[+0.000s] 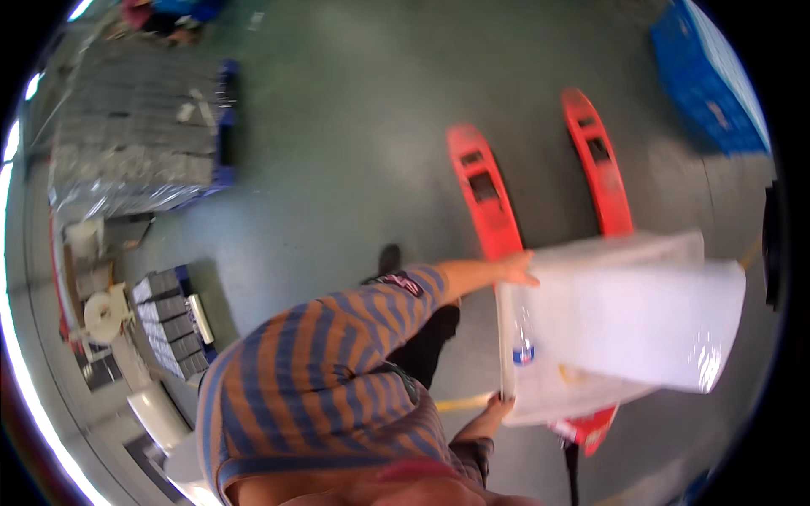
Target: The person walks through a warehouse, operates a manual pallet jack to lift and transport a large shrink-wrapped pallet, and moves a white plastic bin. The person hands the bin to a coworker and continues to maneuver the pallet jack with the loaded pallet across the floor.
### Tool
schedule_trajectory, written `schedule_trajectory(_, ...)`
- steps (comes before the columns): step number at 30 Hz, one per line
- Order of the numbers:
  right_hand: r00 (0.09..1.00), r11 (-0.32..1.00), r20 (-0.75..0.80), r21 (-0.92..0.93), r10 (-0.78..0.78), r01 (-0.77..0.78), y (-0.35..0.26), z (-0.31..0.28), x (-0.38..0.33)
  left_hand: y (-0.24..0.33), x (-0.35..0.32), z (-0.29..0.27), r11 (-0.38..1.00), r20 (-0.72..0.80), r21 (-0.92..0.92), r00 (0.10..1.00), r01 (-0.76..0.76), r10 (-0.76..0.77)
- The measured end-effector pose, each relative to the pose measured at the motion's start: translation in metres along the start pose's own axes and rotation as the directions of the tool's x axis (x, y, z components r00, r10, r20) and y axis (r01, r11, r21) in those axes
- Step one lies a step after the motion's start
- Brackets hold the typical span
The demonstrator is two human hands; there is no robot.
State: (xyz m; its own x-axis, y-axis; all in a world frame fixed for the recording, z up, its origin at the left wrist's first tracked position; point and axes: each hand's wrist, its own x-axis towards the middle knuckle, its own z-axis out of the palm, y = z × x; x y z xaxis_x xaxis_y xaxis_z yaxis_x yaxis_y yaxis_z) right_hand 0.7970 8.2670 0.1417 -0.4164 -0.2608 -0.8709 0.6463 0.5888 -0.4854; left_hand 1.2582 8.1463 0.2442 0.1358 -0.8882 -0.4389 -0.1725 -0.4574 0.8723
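A wide white bin (550, 409) sits in front of me above a red pallet jack (489, 207). My left hand (516, 270) grips the bin's rim at its far left corner. At the same bin's near left corner, my right hand (499, 406) is closed on the edge, with its fingertips partly hidden. Inside lies a clear plastic bottle (523, 337) with a blue label, along the wall between my hands. A shiny white plastic-covered sheet (658, 325) lies across the bin and juts past its right side.
The jack's second red fork (601, 169) reaches forward across the green-grey floor. A blue crate (709, 80) stands far right. Film-wrapped grey stacks (135, 126) rest on a blue pallet at left, with smaller grey stacks (169, 325) nearer. The jack's dark handle (572, 472) is at the lower right.
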Motion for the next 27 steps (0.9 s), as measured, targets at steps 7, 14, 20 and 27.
schedule_trajectory(7,0.973,0.947,-0.123,0.234,-0.194,0.218,0.02,0.042,-0.083,-0.013,0.01,-0.008,0.939,0.171,0.334,0.985,-0.084,0.027)
schedule_trajectory(14,0.947,0.931,-0.229,0.236,-0.226,0.279,0.017,0.061,-0.091,-0.005,0.015,-0.008,0.898,0.143,0.44,0.984,0.03,-0.103)
schedule_trajectory(20,0.918,0.921,-0.322,0.233,-0.231,0.313,0.017,0.059,-0.101,0.008,0.015,-0.01,0.872,0.209,0.489,0.966,0.029,-0.15)
schedule_trajectory(27,0.906,0.912,-0.402,0.308,-0.134,0.271,0.029,0.097,-0.117,-0.019,0.05,-0.015,0.873,0.216,0.488,0.97,-0.005,-0.115)
